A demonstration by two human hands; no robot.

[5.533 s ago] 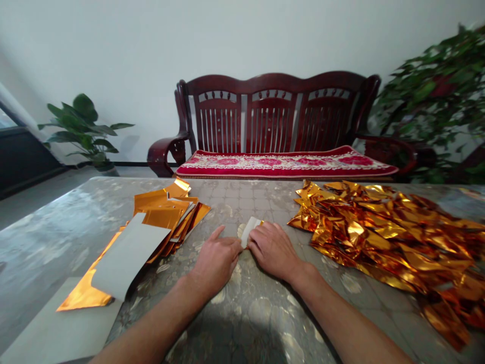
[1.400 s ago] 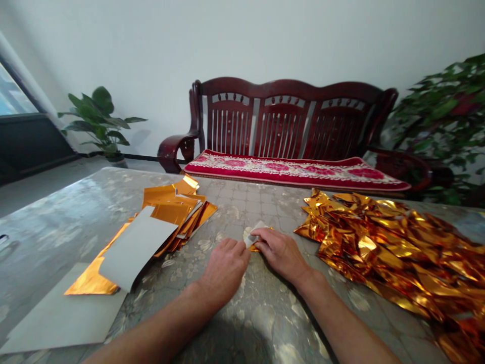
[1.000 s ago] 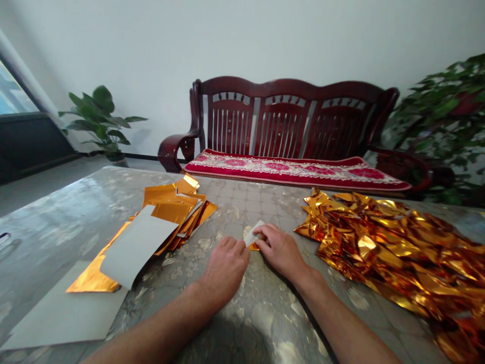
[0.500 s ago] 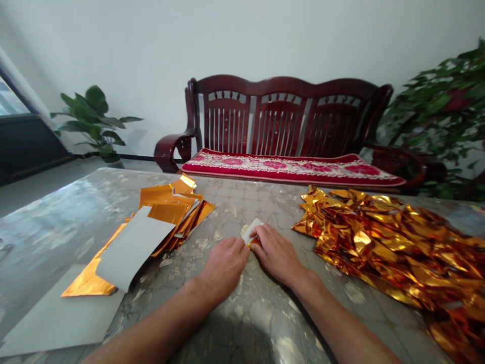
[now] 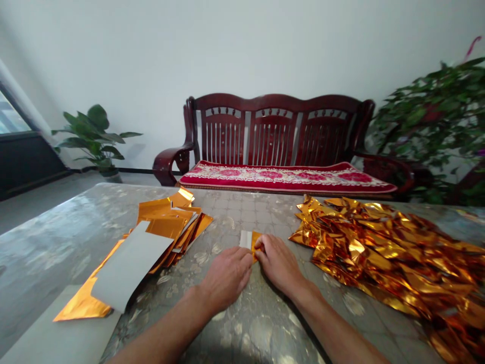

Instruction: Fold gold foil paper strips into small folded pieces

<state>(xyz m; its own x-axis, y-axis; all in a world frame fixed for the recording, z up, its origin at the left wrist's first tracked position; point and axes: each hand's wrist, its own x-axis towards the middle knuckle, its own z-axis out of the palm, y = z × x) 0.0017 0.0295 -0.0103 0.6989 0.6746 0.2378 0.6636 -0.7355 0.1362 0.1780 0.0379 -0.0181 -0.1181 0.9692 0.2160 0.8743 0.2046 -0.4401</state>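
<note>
A small piece of gold foil paper (image 5: pixel 255 241) with a pale grey back lies on the table between my hands, partly folded. My left hand (image 5: pixel 229 273) is closed on its near left side, the fingertips mostly hidden behind the knuckles. On its right edge my right hand (image 5: pixel 278 260) pinches the paper, thumb against curled fingers. Left of my hands is a loose stack of gold foil sheets (image 5: pixel 166 217), with a grey-backed sheet (image 5: pixel 132 265) on top. A heap of folded gold foil pieces (image 5: pixel 379 258) spreads over the right side.
The table (image 5: pixel 227 207) has a shiny, patterned grey cover. Beyond its far edge stands a dark wooden bench (image 5: pixel 271 134) with a red floral seat cover (image 5: pixel 288 177). Potted plants (image 5: pixel 98 139) grow at the left and right by the wall.
The paper has been turned, and more of its gold side now shows beside the grey strip. Both hands remain on it. The view has tilted up slightly.
</note>
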